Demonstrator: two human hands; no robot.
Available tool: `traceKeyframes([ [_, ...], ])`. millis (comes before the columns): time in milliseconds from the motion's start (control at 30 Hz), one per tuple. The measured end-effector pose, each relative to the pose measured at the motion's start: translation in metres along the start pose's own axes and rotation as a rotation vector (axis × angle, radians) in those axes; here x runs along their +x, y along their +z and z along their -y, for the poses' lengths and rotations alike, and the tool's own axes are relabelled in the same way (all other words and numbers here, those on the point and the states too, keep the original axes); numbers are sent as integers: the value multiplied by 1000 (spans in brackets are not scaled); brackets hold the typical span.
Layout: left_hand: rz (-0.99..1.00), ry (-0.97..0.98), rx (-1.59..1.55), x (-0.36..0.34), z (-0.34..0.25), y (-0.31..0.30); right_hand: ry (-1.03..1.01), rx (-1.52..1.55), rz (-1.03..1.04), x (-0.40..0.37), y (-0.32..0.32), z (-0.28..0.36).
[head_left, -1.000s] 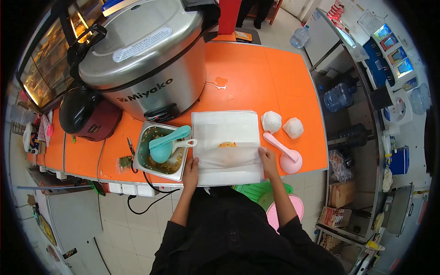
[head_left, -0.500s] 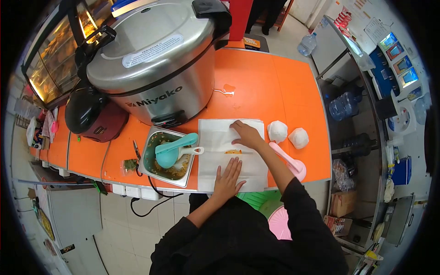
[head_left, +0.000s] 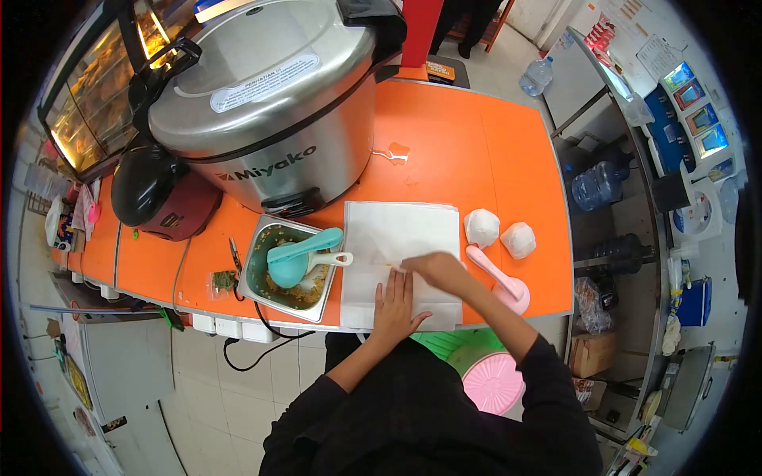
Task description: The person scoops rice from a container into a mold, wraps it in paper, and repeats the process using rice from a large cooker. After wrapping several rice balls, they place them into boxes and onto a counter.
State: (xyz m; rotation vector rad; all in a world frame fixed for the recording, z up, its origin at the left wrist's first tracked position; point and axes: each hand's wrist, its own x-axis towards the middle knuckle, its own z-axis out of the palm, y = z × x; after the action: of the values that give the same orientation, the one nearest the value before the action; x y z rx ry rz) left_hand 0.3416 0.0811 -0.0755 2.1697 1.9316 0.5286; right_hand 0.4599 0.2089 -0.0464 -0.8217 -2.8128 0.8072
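A stack of white wrapping paper [head_left: 401, 226] lies at the front of the orange table. My left hand [head_left: 393, 311] rests flat on its lower part, fingers stretched out. My right hand [head_left: 438, 272] is curled closed over the middle of the paper, just above the left fingertips; what its fingers hold, if anything, is hidden. A small bit of orange-yellow food [head_left: 389, 264] shows beside its fingertips. Left of the paper stands a metal food pan [head_left: 311, 311] holding a turquoise scoop [head_left: 287, 270] and a white-handled utensil [head_left: 333, 259] over the food.
Two white wrapped bundles [head_left: 482, 228] and a pink rice paddle [head_left: 508, 289] lie to the right. A large Miyako rice cooker [head_left: 270, 127] and a small dark red one [head_left: 171, 198] stand behind and left. Scissors [head_left: 235, 255] and a small packet [head_left: 222, 282] lie beside the pan.
My right hand has moved from the upper part of the paper down to its middle, and its fingers have curled in. The food there is now mostly covered. My left hand has barely moved.
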Motion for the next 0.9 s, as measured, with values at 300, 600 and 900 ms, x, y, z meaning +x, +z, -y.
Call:
traceKeyframes([
  [300,-214,161,-287,-28,51,31,115,-45,-443,-51,60,61],
  [600,102,54,110,-4,33,-40,202,-78,-553,-57,79,66],
  [900,45,-97,199,-25,53,-18,435,29,-641,-84,90,56],
])
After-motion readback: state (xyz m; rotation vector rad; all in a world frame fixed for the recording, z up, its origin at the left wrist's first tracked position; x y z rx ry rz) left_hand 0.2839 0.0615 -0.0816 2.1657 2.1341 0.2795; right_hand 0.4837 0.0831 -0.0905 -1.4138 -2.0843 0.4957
